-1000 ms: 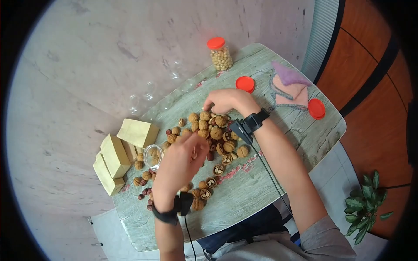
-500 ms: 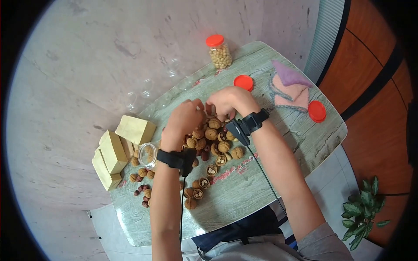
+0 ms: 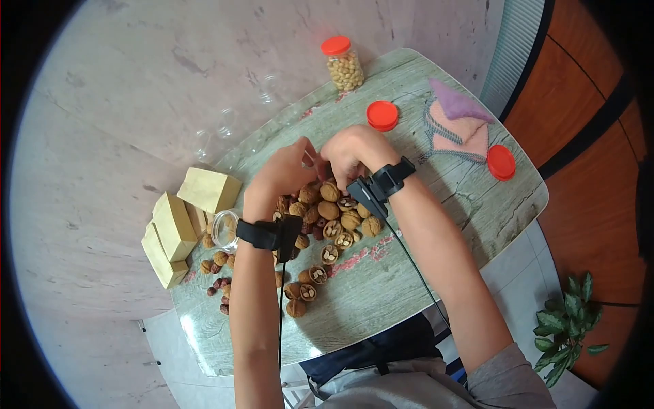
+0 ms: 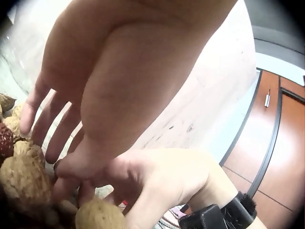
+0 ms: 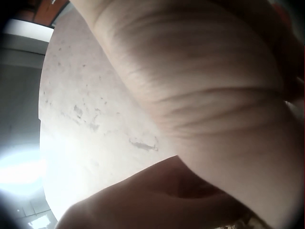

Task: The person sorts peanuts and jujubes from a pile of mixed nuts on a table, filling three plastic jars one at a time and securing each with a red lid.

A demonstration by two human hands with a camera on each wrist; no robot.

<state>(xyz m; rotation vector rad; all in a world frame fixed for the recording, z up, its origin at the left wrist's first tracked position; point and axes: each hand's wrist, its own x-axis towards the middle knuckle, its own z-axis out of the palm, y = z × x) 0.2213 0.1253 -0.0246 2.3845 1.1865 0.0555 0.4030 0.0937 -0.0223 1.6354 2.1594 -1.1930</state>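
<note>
My left hand (image 3: 286, 168) reaches over the far edge of a pile of walnuts (image 3: 328, 192). Its fingers hang fairly straight in the left wrist view, and the thumb crosses toward the right hand. Bent at the wrist, my right hand (image 3: 353, 146) points down beside the left one, fingertips close to it and low at the nuts. What the right fingers hold, I cannot tell. Whole walnuts (image 4: 26, 176) and a wrinkled dark-red date (image 4: 5, 140) lie right by the left fingers. Opened walnut halves (image 3: 318, 275) are on the near side of the pile. The right wrist view mostly shows skin.
A clear jar (image 3: 225, 230) is left of the pile, beside pale yellow boxes (image 3: 210, 191). Toward the wall stand a filled jar with a red lid (image 3: 344, 68) and empty clear jars (image 3: 227, 121). Red lids (image 3: 382, 115) and folded cloths (image 3: 460, 129) lie to the right.
My left hand has swung from above the middle of the pile to its far edge, up against the right hand. The right hand stays in nearly the same place.
</note>
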